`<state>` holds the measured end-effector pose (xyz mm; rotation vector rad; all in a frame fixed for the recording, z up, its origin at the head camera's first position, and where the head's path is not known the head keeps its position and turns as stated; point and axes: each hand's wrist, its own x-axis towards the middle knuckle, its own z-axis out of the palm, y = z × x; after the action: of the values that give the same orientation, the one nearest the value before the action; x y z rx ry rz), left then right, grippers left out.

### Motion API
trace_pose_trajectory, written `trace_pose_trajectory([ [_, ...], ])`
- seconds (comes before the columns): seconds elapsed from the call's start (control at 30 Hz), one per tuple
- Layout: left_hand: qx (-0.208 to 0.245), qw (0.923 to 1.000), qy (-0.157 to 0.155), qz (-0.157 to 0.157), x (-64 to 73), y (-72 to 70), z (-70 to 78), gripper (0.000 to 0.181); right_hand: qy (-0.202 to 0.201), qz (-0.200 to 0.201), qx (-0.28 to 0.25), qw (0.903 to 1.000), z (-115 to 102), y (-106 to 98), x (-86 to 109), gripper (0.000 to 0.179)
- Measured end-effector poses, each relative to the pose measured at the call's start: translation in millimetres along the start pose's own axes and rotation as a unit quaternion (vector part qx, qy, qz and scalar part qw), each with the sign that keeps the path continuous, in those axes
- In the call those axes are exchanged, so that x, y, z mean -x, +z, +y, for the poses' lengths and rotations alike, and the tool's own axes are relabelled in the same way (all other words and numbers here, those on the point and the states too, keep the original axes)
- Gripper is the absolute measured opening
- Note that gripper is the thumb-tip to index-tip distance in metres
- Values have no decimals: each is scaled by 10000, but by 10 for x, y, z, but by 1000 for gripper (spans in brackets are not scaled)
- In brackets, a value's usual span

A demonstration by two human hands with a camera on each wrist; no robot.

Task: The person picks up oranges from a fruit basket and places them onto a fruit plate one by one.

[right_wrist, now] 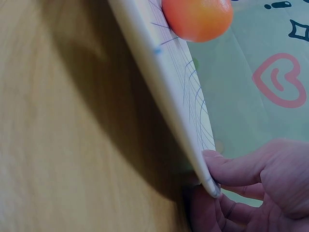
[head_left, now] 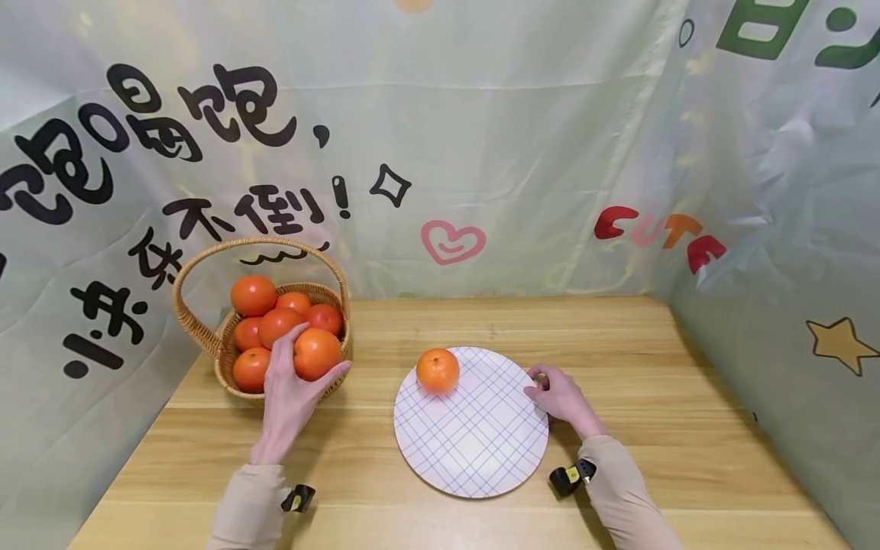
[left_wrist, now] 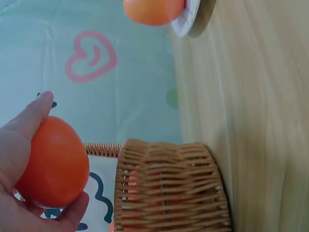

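Note:
My left hand grips a smooth orange between thumb and fingers, over the front right part of a wicker basket. In the left wrist view the held orange is up beside the basket's woven wall. On the right, my right hand pinches the rim of a round white plate with blue crossed lines. The right wrist view has the thumb on top of the rim and fingers curled beneath. Another orange sits on the plate's back left part.
Several orange-red round fruits are heaped in the basket, under its tall arched handle. Basket and plate are on a wooden table. A printed cloth stands behind the table and along both sides.

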<state>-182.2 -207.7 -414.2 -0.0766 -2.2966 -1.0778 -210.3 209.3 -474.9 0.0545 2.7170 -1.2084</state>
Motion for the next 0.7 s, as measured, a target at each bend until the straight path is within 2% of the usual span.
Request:
trace_pose_trajectory([
  [0.2,208,9994,-229,-170,54,67,40,90,-6,13,15,10000,4,0,8,30],
  [0.5,253,9978,244,-567,128,202,38,89,43,-1,79,10000,14,4,3,31],
  [0.7,214,9945,185,-1004,184,275,74,84,41,-6,78,10000,8,-1,0,31],
])
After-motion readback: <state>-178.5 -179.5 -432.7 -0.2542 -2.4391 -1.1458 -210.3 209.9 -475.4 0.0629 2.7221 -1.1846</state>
